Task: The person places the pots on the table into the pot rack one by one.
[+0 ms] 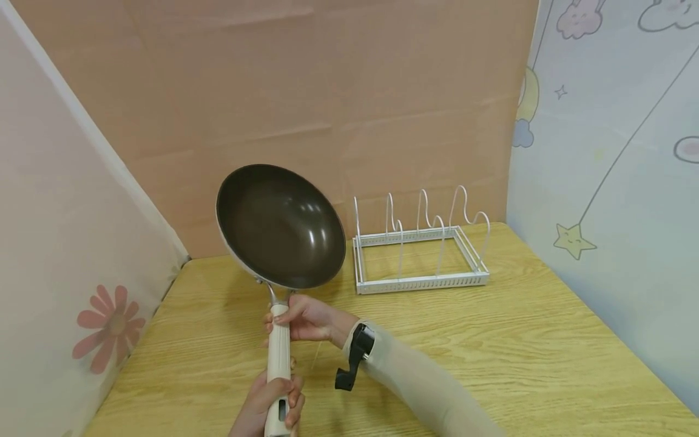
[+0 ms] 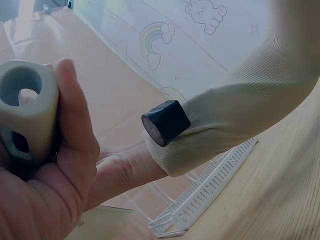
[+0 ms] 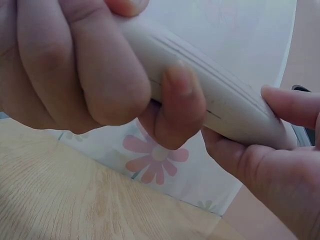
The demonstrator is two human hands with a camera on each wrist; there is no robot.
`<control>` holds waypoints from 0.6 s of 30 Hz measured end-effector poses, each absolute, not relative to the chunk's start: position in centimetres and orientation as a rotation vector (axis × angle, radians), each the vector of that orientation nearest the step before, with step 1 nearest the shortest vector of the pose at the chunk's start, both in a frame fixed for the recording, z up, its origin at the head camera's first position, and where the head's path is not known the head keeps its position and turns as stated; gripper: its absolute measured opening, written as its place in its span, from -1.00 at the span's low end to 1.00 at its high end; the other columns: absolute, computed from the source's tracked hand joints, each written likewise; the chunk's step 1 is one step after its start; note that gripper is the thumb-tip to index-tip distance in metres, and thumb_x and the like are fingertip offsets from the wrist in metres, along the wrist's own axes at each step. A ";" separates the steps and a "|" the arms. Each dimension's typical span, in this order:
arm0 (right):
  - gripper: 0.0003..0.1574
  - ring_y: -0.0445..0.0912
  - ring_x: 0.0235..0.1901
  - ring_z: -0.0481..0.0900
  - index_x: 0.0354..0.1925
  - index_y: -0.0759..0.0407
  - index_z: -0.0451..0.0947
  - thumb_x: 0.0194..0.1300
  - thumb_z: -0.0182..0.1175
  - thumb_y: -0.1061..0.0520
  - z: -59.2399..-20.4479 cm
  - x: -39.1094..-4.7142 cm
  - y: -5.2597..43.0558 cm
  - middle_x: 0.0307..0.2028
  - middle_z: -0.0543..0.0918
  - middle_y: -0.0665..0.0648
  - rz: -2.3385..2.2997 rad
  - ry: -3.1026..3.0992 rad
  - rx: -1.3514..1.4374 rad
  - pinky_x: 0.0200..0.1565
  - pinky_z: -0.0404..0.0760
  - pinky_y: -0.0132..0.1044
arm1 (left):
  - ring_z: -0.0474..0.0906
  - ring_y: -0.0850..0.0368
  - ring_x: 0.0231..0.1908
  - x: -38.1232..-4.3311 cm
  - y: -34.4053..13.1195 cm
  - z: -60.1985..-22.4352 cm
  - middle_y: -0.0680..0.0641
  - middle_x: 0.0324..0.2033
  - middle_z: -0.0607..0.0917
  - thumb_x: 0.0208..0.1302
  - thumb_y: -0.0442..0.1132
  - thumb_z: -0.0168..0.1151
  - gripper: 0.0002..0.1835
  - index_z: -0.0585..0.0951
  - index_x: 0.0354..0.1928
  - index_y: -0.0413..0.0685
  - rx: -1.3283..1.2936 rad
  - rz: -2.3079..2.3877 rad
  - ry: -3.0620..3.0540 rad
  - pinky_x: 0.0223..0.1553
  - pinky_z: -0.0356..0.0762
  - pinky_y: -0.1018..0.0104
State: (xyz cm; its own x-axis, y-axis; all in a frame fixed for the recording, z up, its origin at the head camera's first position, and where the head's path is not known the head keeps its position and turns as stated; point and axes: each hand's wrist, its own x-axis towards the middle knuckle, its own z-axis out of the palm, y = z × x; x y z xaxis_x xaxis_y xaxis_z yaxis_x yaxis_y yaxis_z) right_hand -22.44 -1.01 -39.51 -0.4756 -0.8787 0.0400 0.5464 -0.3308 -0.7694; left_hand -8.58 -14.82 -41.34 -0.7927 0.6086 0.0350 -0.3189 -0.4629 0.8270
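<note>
Left hand (image 1: 261, 402) and right hand (image 1: 312, 318) grip the cream handle (image 1: 280, 349) of a dark-lined frying pan (image 1: 280, 227), held above the desk (image 1: 519, 358). At the pan's three o'clock stands a white wire rack (image 1: 420, 284). Loosening the right hand could let the likely front-heavy pan tip; a careless swing might strike the rack.

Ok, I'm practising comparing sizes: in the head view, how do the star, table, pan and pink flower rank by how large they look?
Largest to smallest:
1. Table
2. Pan
3. Pink flower
4. Star
</note>
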 end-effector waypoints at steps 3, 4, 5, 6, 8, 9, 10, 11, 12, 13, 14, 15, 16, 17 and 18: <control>-0.68 -0.15 -0.24 0.48 -0.19 0.19 0.26 0.31 -0.27 0.53 -39.2 -22.4 -0.7 -0.29 0.38 0.06 -1.923 0.868 -0.599 0.32 0.28 0.16 | 0.54 0.35 -0.59 -8.5 -14.4 -41.1 0.14 -0.52 0.54 0.37 -0.45 -0.16 -0.74 0.21 0.04 -0.08 0.431 2.254 1.233 -0.53 0.60 0.45; -0.67 -0.15 -0.25 0.48 -0.19 0.18 0.25 0.30 -0.28 0.53 -39.1 -22.4 -0.7 -0.30 0.37 0.05 -1.920 0.866 -0.605 0.26 0.40 0.09 | 0.55 0.35 -0.60 -8.5 -14.2 -41.0 0.14 -0.52 0.53 0.37 -0.44 -0.14 -0.75 0.22 0.03 -0.09 0.426 2.254 1.254 -0.53 0.60 0.44; -0.66 -0.15 -0.25 0.47 -0.20 0.16 0.24 0.29 -0.28 0.53 -39.0 -22.4 -0.6 -0.30 0.37 0.05 -1.918 0.865 -0.608 0.18 0.50 0.00 | 0.55 0.35 -0.60 -8.5 -14.1 -40.9 0.14 -0.52 0.53 0.37 -0.44 -0.13 -0.77 0.22 0.01 -0.09 0.423 2.254 1.272 -0.53 0.61 0.43; -0.65 -0.16 -0.26 0.47 -0.20 0.14 0.22 0.28 -0.30 0.53 -38.9 -22.3 -0.6 -0.31 0.37 0.05 -1.917 0.864 -0.606 0.10 0.56 -0.08 | 0.55 0.35 -0.60 -8.4 -13.9 -40.9 0.13 -0.53 0.53 0.37 -0.44 -0.12 -0.78 0.22 -0.01 -0.10 0.420 2.254 1.294 -0.54 0.61 0.43; -0.64 -0.16 -0.28 0.45 -0.19 0.13 0.18 0.25 -0.32 0.53 -38.7 -22.3 -0.5 -0.31 0.37 0.05 -1.918 0.862 -0.595 0.00 0.61 -0.16 | 0.55 0.34 -0.61 -8.4 -13.7 -40.7 0.13 -0.53 0.53 0.36 -0.43 -0.12 -0.80 0.22 -0.04 -0.11 0.416 2.252 1.330 -0.54 0.62 0.40; -0.65 -0.15 -0.29 0.45 -0.19 0.14 0.17 0.24 -0.31 0.52 -38.6 -22.3 -0.4 -0.32 0.37 0.06 -1.920 0.867 -0.588 -0.02 0.62 -0.16 | 0.55 0.33 -0.61 -8.4 -13.5 -40.7 0.13 -0.54 0.52 0.36 -0.43 -0.11 -0.81 0.22 -0.05 -0.11 0.416 2.249 1.349 -0.55 0.62 0.40; -0.66 -0.15 -0.29 0.44 -0.18 0.14 0.16 0.23 -0.30 0.52 -38.5 -22.3 -0.4 -0.32 0.37 0.06 -1.919 0.874 -0.580 -0.03 0.62 -0.17 | 0.54 0.33 -0.62 -8.4 -13.4 -40.6 0.13 -0.54 0.52 0.36 -0.43 -0.11 -0.83 0.22 -0.07 -0.11 0.415 2.248 1.368 -0.56 0.62 0.39; -0.67 -0.15 -0.30 0.44 -0.18 0.14 0.15 0.22 -0.29 0.51 -38.5 -22.3 -0.3 -0.32 0.37 0.06 -1.920 0.880 -0.573 -0.04 0.62 -0.17 | 0.54 0.33 -0.62 -8.4 -13.4 -40.6 0.13 -0.54 0.52 0.37 -0.43 -0.11 -0.84 0.22 -0.09 -0.12 0.416 2.245 1.388 -0.57 0.62 0.39; -0.67 -0.15 -0.31 0.44 -0.18 0.15 0.15 0.21 -0.28 0.50 -38.4 -22.3 -0.3 -0.33 0.36 0.06 -1.920 0.889 -0.568 -0.04 0.62 -0.16 | 0.54 0.32 -0.63 -8.4 -13.3 -40.5 0.13 -0.55 0.52 0.37 -0.43 -0.11 -0.85 0.23 -0.10 -0.12 0.415 2.240 1.405 -0.57 0.61 0.39; -0.68 -0.15 -0.31 0.44 -0.18 0.15 0.15 0.21 -0.27 0.50 -38.3 -22.3 -0.2 -0.33 0.37 0.06 -1.920 0.899 -0.566 -0.03 0.61 -0.16 | 0.54 0.32 -0.63 -8.4 -13.2 -40.4 0.13 -0.55 0.52 0.37 -0.43 -0.11 -0.85 0.23 -0.10 -0.12 0.412 2.237 1.419 -0.58 0.61 0.39; -0.69 -0.15 -0.31 0.45 -0.19 0.15 0.17 0.21 -0.26 0.49 -38.2 -22.4 -0.2 -0.33 0.37 0.05 -1.919 0.908 -0.566 -0.02 0.60 -0.16 | 0.54 0.32 -0.63 -8.4 -13.2 -40.3 0.12 -0.55 0.52 0.37 -0.43 -0.10 -0.85 0.23 -0.10 -0.12 0.409 2.232 1.433 -0.58 0.61 0.38; -0.69 -0.15 -0.32 0.45 -0.18 0.15 0.18 0.21 -0.25 0.48 -38.2 -22.4 -0.1 -0.34 0.37 0.05 -1.917 0.916 -0.570 -0.01 0.59 -0.16 | 0.53 0.31 -0.63 -8.5 -13.1 -40.2 0.12 -0.55 0.52 0.36 -0.43 -0.10 -0.85 0.23 -0.10 -0.12 0.404 2.227 1.447 -0.58 0.61 0.38; -0.69 -0.15 -0.32 0.46 -0.18 0.15 0.19 0.21 -0.25 0.48 -38.1 -22.4 0.0 -0.34 0.38 0.05 -1.915 0.921 -0.574 0.00 0.59 -0.16 | 0.53 0.31 -0.63 -8.5 -13.1 -40.1 0.12 -0.55 0.52 0.36 -0.43 -0.09 -0.85 0.23 -0.10 -0.12 0.397 2.221 1.458 -0.59 0.61 0.38; -0.69 -0.16 -0.31 0.46 -0.19 0.16 0.21 0.21 -0.25 0.49 -38.0 -22.5 0.0 -0.34 0.40 0.04 -1.913 0.924 -0.581 0.01 0.58 -0.16 | 0.53 0.31 -0.64 -8.6 -13.0 -40.0 0.12 -0.55 0.52 0.35 -0.42 -0.09 -0.84 0.23 -0.10 -0.12 0.390 2.214 1.467 -0.59 0.61 0.37; -0.69 -0.16 -0.31 0.47 -0.20 0.16 0.22 0.21 -0.25 0.49 -37.9 -22.5 0.1 -0.33 0.41 0.04 -1.913 0.931 -0.588 0.01 0.58 -0.16 | 0.53 0.31 -0.64 -8.6 -13.0 -39.9 0.11 -0.55 0.52 0.35 -0.42 -0.09 -0.83 0.22 -0.09 -0.12 0.382 2.209 1.476 -0.59 0.61 0.37</control>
